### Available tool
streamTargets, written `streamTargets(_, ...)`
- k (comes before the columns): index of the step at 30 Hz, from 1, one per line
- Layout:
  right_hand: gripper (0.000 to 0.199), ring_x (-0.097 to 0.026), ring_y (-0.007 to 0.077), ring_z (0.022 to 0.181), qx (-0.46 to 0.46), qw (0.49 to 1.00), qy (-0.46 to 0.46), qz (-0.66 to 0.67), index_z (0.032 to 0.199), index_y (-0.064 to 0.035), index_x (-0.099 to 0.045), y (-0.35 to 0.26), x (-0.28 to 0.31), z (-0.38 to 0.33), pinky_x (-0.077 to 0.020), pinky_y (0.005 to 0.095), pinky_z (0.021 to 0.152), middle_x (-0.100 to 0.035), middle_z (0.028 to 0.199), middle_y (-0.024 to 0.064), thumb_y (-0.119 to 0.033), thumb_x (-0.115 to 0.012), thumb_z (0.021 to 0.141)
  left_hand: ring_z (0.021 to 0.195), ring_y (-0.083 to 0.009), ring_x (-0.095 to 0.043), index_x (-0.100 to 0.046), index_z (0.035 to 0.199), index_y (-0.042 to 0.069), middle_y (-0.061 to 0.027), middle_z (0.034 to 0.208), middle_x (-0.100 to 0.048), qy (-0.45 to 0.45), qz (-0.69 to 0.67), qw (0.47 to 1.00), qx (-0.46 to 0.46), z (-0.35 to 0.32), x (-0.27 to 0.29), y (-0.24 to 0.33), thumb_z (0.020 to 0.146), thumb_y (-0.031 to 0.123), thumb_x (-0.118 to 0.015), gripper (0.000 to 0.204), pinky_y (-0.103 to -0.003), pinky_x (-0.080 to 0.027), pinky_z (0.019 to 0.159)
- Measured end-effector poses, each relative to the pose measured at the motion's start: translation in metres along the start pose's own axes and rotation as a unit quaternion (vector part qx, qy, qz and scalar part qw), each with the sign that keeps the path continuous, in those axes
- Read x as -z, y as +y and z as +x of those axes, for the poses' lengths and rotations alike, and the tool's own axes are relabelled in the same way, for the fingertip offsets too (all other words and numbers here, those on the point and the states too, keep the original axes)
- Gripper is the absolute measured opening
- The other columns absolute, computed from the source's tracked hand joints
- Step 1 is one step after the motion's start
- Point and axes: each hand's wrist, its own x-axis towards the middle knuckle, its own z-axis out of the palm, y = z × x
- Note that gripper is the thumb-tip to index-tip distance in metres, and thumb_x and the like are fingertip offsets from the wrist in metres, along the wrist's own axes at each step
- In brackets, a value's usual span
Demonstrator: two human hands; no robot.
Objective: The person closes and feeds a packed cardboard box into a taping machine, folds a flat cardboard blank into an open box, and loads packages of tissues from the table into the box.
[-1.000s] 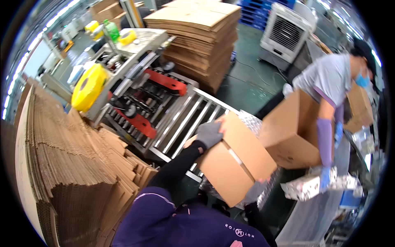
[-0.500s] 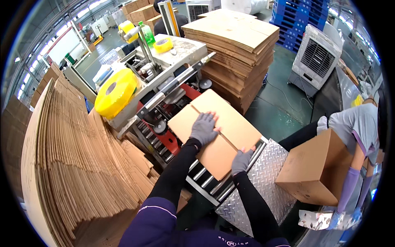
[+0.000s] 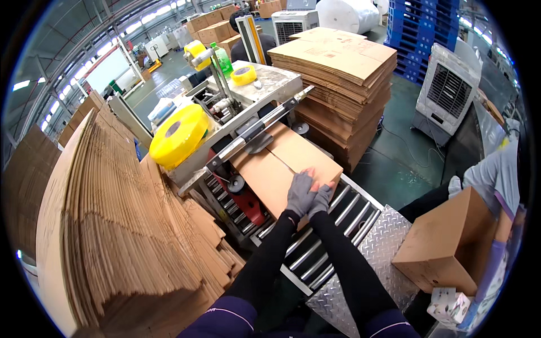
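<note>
A closed cardboard box (image 3: pixel 260 179) lies on the roller conveyor (image 3: pixel 329 256), its far part under the crossbar of a carton-sealing machine (image 3: pixel 256 135). At its near end my left hand (image 3: pixel 300 194), in a grey fingerless glove, rests flat on the top flaps beside their middle seam. Close against it, my right hand (image 3: pixel 320 200), gloved alike, presses the near edge with fingers extended. Neither hand grasps anything. A big yellow tape roll (image 3: pixel 179 136) sits at the machine's left side, and a smaller yellow roll (image 3: pixel 244 75) lies on its top.
Flattened cartons (image 3: pixel 129 225) stand packed at the left; another flat stack (image 3: pixel 338 73) rises beyond the conveyor. To the right are a diamond-plate metal sheet (image 3: pixel 383 248), an open carton (image 3: pixel 434 242) with a co-worker (image 3: pixel 496 174) bending behind it, and an air cooler (image 3: pixel 448 93).
The box has slid away from me, under the machine's crossbar. My hands have come together at its near end. The co-worker's hands and a package have moved closer to the open carton.
</note>
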Motion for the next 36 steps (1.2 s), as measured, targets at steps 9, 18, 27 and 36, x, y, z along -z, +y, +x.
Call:
streamTargets(9, 0.076, -0.058, 0.0442, 0.103, -0.105, 0.740, -0.470, -0.470, 0.147, -0.0028, -0.016, 0.005, 0.282, -0.227, -0.0460, 0.0495, 0.088, -0.060, 0.112, 0.0295, -0.045, -0.047, 0.092, 0.129, -0.0411, -0.037, -0.038, 0.137, -0.004, -0.0222, 0.139, -0.041, -0.037, 0.090, 0.994, 0.054, -0.198, 0.078, 0.163, 0.073, 0.026, -0.069, 0.076, -0.048, -0.028, 0.108)
streamTargets(18, 0.059, -0.065, 0.0367, 0.090, -0.113, 0.573, -0.627, -0.516, 0.109, -0.0010, -0.064, 0.159, 0.534, -0.388, -0.0483, 0.0480, 0.078, -0.068, 0.103, 0.0190, -0.054, -0.053, 0.086, 0.124, -0.0391, -0.045, -0.051, 0.122, 0.004, -0.0166, 0.130, -0.051, 0.234, 0.505, 0.803, -0.212, -0.108, 0.346, 0.359, 0.075, 0.017, -0.062, 0.050, -0.051, -0.036, 0.101)
streamTargets(27, 0.045, -0.059, 0.0354, 0.097, -0.176, 0.732, -0.493, -0.437, 0.111, -0.0023, -0.059, 0.149, 0.509, -0.393, -0.0449, 0.0433, 0.081, -0.062, 0.104, 0.0210, -0.040, -0.050, 0.089, 0.087, -0.0285, -0.064, -0.062, 0.112, 0.007, -0.0110, 0.096, -0.067, -0.135, 0.370, 0.919, 0.033, -0.060, 0.479, 0.372, 0.088, 0.006, -0.057, 0.024, -0.037, -0.051, 0.077)
streamTargets(36, 0.061, -0.058, 0.0352, 0.111, -0.122, 0.707, -0.523, -0.460, 0.134, -0.0055, -0.049, 0.093, 0.484, -0.368, -0.0454, 0.0419, 0.091, -0.059, 0.123, 0.0223, -0.047, -0.053, 0.089, 0.078, -0.0155, -0.061, -0.062, 0.096, 0.007, -0.0012, 0.081, -0.064, 0.152, 0.673, 0.713, -0.129, -0.110, 0.438, 0.365, 0.087, 0.011, -0.062, 0.010, -0.028, -0.047, 0.070)
